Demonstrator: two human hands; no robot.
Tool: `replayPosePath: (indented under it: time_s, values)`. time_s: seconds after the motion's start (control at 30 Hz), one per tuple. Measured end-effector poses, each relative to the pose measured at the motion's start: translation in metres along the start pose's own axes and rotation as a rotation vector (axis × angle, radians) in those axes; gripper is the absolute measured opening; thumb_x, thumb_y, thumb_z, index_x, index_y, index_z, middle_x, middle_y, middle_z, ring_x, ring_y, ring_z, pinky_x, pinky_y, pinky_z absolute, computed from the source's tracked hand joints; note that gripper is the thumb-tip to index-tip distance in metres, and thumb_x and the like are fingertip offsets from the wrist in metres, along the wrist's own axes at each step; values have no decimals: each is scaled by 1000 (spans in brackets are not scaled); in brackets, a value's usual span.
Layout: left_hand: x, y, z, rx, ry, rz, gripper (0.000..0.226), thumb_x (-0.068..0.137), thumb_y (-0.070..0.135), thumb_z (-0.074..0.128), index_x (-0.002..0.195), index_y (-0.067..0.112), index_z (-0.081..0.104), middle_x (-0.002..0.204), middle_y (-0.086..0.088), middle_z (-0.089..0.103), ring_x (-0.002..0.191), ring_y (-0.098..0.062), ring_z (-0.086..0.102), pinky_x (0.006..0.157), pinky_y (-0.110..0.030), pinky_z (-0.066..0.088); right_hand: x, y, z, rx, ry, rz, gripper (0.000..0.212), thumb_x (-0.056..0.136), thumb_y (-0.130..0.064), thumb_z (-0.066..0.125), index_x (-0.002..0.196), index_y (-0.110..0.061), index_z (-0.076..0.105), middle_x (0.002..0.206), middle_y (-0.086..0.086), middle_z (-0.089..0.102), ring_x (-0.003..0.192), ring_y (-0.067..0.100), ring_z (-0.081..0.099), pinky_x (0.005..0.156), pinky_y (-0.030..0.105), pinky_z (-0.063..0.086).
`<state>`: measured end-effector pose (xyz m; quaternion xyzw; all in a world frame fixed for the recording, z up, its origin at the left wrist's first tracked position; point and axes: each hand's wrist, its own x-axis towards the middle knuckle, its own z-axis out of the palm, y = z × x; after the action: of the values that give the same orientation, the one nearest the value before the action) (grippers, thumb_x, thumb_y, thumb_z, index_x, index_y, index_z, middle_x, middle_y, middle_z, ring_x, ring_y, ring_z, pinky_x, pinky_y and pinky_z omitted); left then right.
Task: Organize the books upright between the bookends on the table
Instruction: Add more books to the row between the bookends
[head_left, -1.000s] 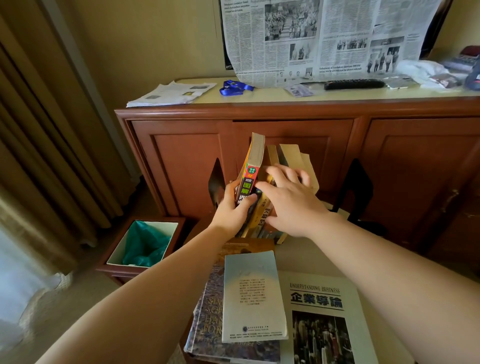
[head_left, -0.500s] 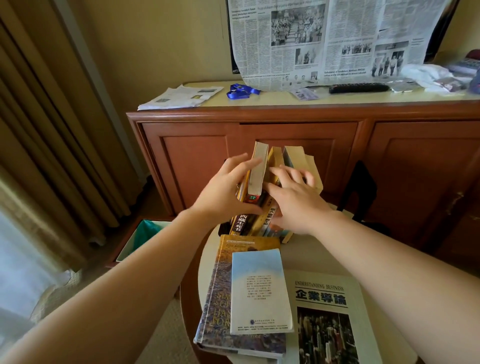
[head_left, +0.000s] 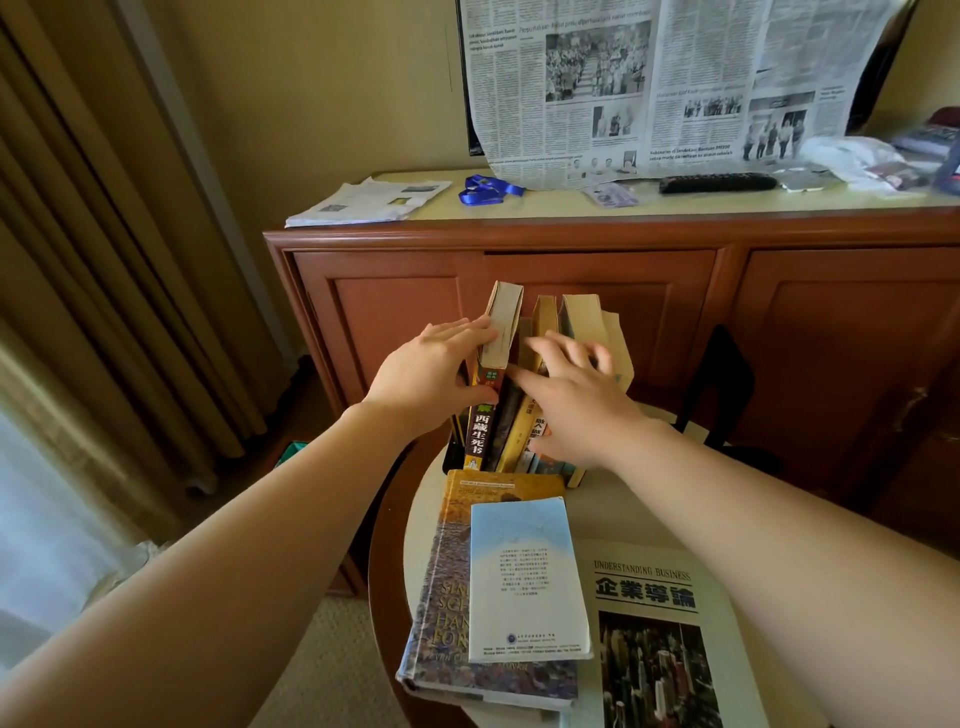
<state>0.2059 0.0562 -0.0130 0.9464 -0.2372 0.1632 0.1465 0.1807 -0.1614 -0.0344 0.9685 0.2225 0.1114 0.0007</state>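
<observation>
Books (head_left: 524, 384) stand in a tight, slightly leaning row at the tabletop's (head_left: 613, 512) far edge, close to the wooden cabinet (head_left: 649, 280) — little room behind. Black bookend (head_left: 719, 384) stands well apart on the right. Left hand (head_left: 431, 374) lies flat-fingered against the leftmost book; right hand (head_left: 576, 400) presses spread fingers on the spines — neither grips. Two stacked books (head_left: 498, 587) lie flat nearer.
</observation>
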Motion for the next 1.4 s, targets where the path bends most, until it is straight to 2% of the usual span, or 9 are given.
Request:
replayPosePath:
  time_s: [0.43,0.57,0.63,0.73,0.8,0.9,1.07,1.23,1.4]
  values:
    - [-4,-14,5,-47,-35,-210,89,91,31,81,163,21,30,170,1,31,144,-27,50,115,-40,44,21,-37,-7,94,-22,-71,76,87,-23,75,154,-20,40,172,5,6,159,26,-8,123,60,-1]
    - [-3,-10,9,-59,-67,-239,98,89,28,83,165,20,21,172,-1,26,138,-31,54,112,-43,48,23,-35,-24,323,-41,-60,83,92,-14,71,162,-20,27,174,-1,11,160,21,4,127,51,9]
    - [-4,-13,4,-56,-90,-239,100,90,35,81,166,21,18,172,-1,25,137,-28,55,111,-42,49,15,-28,-29,451,90,2,80,95,-14,71,162,-23,29,172,-2,20,160,23,11,128,52,16]
    - [-6,-14,-2,-42,-146,-225,100,92,42,77,166,24,13,174,-1,19,136,-27,56,108,-43,53,7,-15,-23,202,371,298,82,91,-48,73,159,-23,33,168,12,28,159,37,10,121,68,10]
    - [-6,-11,-3,-38,-172,-225,99,94,42,75,166,23,10,176,-1,11,137,-27,56,106,-43,55,5,-11,-14,231,251,481,103,84,-70,69,162,-21,21,170,18,17,158,43,8,121,67,16]
    - [-5,-4,-2,-43,-190,-234,100,97,43,71,167,22,4,176,-1,3,140,-28,53,108,-42,53,0,-11,4,387,156,424,112,80,-74,70,161,-15,19,166,13,23,154,36,24,120,55,36]
    - [-8,0,8,-107,-162,-196,97,100,43,68,167,38,-2,176,4,-5,143,-31,50,107,-46,54,2,-14,13,381,106,322,120,87,-67,68,164,-21,-12,174,9,4,160,31,6,124,50,30]
    - [-9,-1,18,-50,-97,-183,88,99,45,68,164,48,8,176,-1,-2,142,-35,51,105,-46,56,2,-13,15,320,123,283,104,96,-59,63,165,-17,-3,173,14,9,161,30,4,124,48,26]
    - [-14,-1,31,-57,-146,-222,107,94,51,72,152,66,-16,172,-18,13,142,-44,48,104,-62,53,5,-9,7,277,68,221,108,92,-58,69,163,-15,0,170,16,16,158,32,13,119,48,37]
